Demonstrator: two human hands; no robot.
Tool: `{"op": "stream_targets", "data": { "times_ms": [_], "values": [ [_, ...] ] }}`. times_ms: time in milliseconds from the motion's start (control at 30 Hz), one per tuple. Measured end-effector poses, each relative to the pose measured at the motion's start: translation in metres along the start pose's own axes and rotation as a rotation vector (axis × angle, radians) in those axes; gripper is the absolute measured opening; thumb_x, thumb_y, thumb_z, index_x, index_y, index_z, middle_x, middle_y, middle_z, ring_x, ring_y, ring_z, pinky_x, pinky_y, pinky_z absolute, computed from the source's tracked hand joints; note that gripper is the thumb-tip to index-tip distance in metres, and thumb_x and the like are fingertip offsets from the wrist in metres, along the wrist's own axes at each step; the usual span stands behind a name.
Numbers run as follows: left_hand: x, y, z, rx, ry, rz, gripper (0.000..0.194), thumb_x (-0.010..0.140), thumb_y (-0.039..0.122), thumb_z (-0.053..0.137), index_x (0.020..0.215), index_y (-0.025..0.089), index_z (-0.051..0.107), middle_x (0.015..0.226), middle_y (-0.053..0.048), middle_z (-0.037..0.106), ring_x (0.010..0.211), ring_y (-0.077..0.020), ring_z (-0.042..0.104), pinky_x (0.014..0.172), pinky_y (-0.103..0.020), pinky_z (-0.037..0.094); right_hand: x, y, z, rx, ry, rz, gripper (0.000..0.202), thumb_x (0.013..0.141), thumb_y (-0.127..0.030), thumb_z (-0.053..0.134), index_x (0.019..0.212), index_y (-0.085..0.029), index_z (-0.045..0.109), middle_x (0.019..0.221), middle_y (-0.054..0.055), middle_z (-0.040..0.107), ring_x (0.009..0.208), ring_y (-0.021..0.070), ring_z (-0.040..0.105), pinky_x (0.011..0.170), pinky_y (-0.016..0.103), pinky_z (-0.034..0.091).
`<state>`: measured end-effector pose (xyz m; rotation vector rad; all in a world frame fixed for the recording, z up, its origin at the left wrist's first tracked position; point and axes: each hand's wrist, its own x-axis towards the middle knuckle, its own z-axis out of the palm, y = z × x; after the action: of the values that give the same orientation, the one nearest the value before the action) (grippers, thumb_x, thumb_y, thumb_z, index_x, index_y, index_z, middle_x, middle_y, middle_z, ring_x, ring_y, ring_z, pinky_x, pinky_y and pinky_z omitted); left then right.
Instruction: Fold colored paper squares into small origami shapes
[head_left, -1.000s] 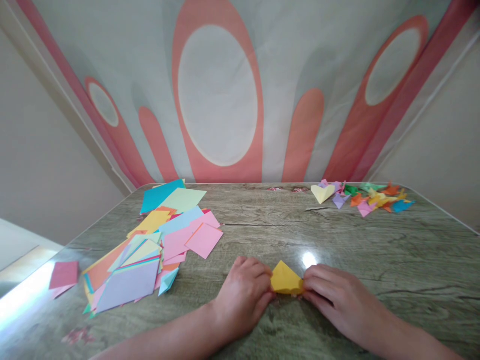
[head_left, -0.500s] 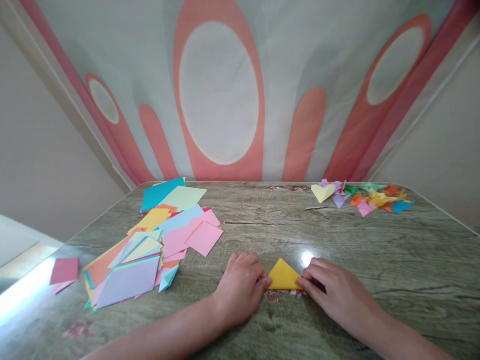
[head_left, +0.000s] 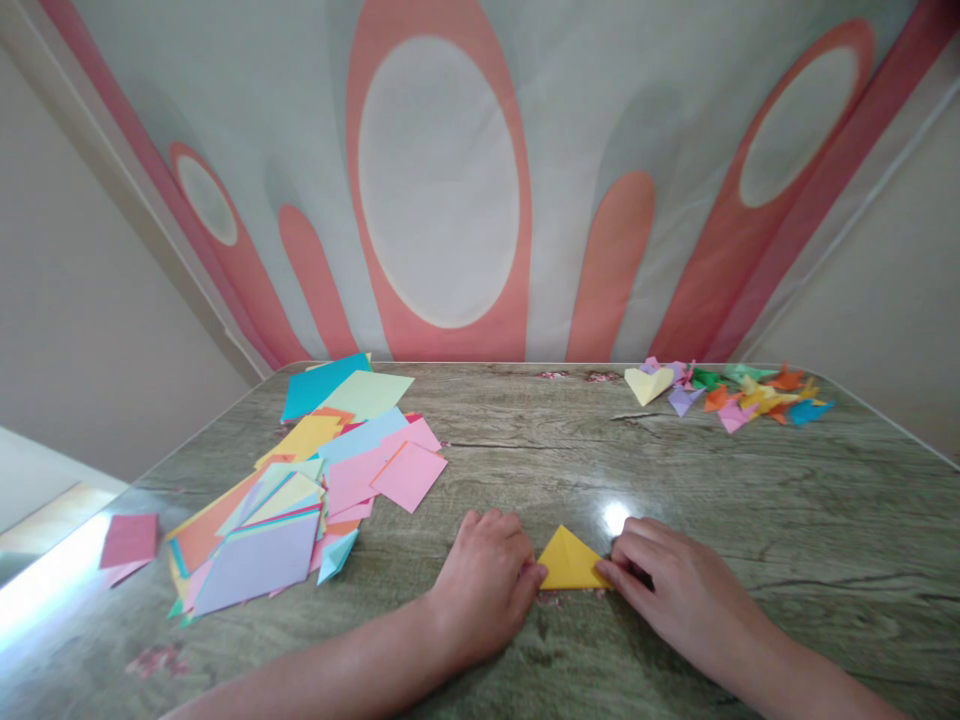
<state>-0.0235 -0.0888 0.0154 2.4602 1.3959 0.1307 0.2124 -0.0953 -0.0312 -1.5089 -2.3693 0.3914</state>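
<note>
A yellow triangle (head_left: 568, 562) of folded paper lies flat on the desk (head_left: 750, 500), apex toward 12 o'clock. The left hand (head_left: 486, 582) is at its 9 o'clock, fingers curled, thumb tip pressing the left corner. The right hand (head_left: 675, 580) is at its 3 o'clock, fingers bent, fingertips pinning the right corner. Loose sheets (head_left: 300, 490) lie toward 10 o'clock, well apart; folded pieces (head_left: 739, 392) sit toward 1 o'clock, near the far edge.

Matt yellow paper triangle (head_left: 568, 562) on a glossy wood-grain table (head_left: 750, 510) — glare spot showing.
</note>
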Motion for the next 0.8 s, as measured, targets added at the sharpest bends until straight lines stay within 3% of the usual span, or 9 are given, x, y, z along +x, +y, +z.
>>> {"op": "stream_targets", "data": {
  "times_ms": [800],
  "values": [
    [0.0045,-0.001,-0.0004,0.032,-0.025,0.008,0.022,0.087,0.031,0.051,0.073,0.018,0.061,0.084,-0.004,0.06,0.086,-0.0211,0.055,0.075,-0.034,0.037,0.0029,-0.0032,-0.0038,-0.025,0.021,0.012,0.024,0.087,-0.027,0.059,0.065,-0.02,0.055,0.069,-0.001,0.055,0.064,0.0145,0.055,0.057,0.026,0.037]
  ]
}}
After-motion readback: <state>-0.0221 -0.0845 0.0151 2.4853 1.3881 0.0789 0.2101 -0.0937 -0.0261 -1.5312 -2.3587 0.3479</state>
